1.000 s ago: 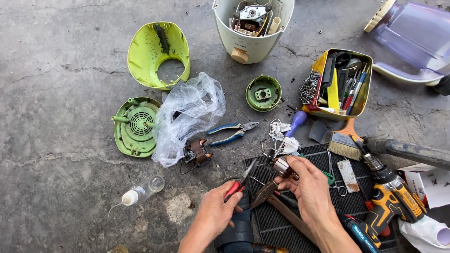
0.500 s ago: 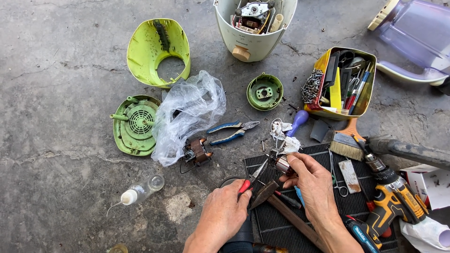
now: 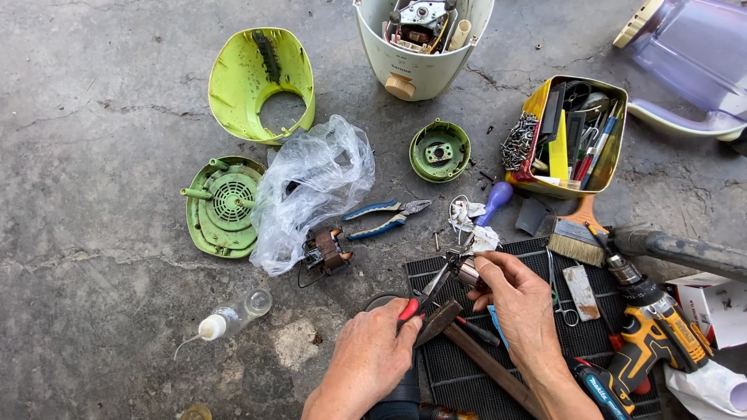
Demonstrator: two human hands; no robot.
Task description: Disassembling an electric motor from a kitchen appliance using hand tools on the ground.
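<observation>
— Hands first: what are they doing?

— Left hand is closed around the red-handled pliers, whose tips reach up and right to a small metal rotor. Right hand pinches that rotor between thumb and fingertips, holding it just above the black ribbed mat.

— And the rotor sits where, exactly?

— At the upper left corner of the mat, between the two hands, touching the plier tips (whether the tips bite it or only rest on it, I cannot tell). A hammer lies on the mat under the hands, its head near the left thumb.

— What is around them?

— Left of the mat lies a copper-wound stator, half under a crumpled clear plastic bag. Blue-handled pliers lie just beside the bag. Farther left are a green vented base and, above it, a lime green housing. A small round green cap lies near a cream appliance body at the top edge.

— On the right?

— A yellow tool box crammed with tools, a paintbrush below it, and a yellow cordless drill on the mat's right edge. A small squeeze bottle lies on the concrete, well left of the left hand.
</observation>
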